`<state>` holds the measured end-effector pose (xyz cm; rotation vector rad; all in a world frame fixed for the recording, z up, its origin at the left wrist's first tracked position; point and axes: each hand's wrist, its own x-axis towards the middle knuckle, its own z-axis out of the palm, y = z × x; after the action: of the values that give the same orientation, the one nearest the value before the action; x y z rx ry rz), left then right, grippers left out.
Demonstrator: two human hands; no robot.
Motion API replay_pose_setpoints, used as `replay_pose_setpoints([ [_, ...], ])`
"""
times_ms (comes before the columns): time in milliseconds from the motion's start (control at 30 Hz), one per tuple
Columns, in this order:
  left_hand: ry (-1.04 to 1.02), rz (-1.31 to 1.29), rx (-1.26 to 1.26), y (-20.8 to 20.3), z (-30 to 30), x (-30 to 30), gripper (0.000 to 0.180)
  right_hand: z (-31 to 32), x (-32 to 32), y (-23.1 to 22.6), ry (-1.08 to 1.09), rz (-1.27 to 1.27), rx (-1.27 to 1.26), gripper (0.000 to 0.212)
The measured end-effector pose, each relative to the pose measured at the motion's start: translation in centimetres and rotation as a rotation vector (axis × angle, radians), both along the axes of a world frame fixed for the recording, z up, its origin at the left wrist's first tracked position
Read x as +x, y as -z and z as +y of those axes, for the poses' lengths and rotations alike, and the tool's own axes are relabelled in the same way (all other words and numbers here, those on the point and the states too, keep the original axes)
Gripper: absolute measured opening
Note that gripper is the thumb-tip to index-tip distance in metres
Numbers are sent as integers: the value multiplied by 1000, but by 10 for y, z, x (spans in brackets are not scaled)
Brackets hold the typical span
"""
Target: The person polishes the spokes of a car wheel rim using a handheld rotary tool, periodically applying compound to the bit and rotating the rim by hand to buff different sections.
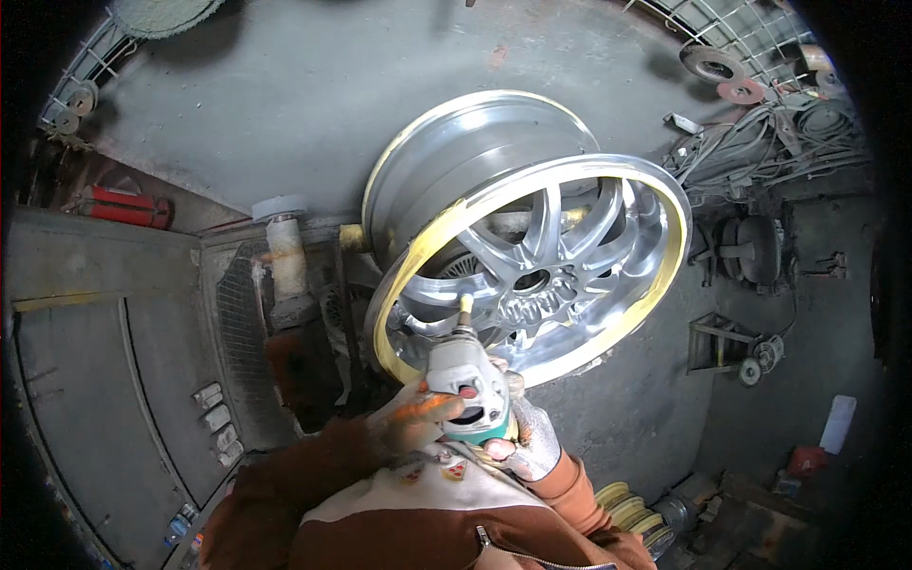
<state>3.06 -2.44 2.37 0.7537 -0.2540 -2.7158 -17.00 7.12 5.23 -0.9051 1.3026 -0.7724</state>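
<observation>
A silver alloy wheel [551, 228] with many spokes stands tilted in front of me, yellow tape or coating [424, 249] running round parts of its rim. Both my hands, in soiled work gloves, hold a grey and green hand-held power grinder [467, 375]. Its slim, yellowish tip [466, 302] points at the spokes on the wheel's left side; whether it touches them I cannot tell. My left hand [416, 420] is wrapped round the tool's left side, with orange stains on the fingers. My right hand [530, 445] grips the lower right of the body, its thumb near the green part.
A pale upright post [287, 258] stands left of the wheel, near a red cylindrical machine [123, 206]. Tangled cables [760, 142] and grinding discs [714, 65] lie at upper right. A small wheeled motor stand [731, 347] is on the right; yellow-rimmed wheels [629, 508] lie below.
</observation>
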Motion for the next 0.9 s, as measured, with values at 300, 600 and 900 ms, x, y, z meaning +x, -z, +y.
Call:
replay_pose_setpoints([
  [300, -34, 120, -34, 15, 8, 11, 83, -10, -2, -2, -89, 35, 6, 89],
  [600, -105, 310, 46, 15, -3, -13, 99, 2, -4, 4, 32, -41, 33, 79],
  [900, -157, 301, 6, 37, 17, 8, 88, -17, 0, -5, -182, 114, -6, 79],
])
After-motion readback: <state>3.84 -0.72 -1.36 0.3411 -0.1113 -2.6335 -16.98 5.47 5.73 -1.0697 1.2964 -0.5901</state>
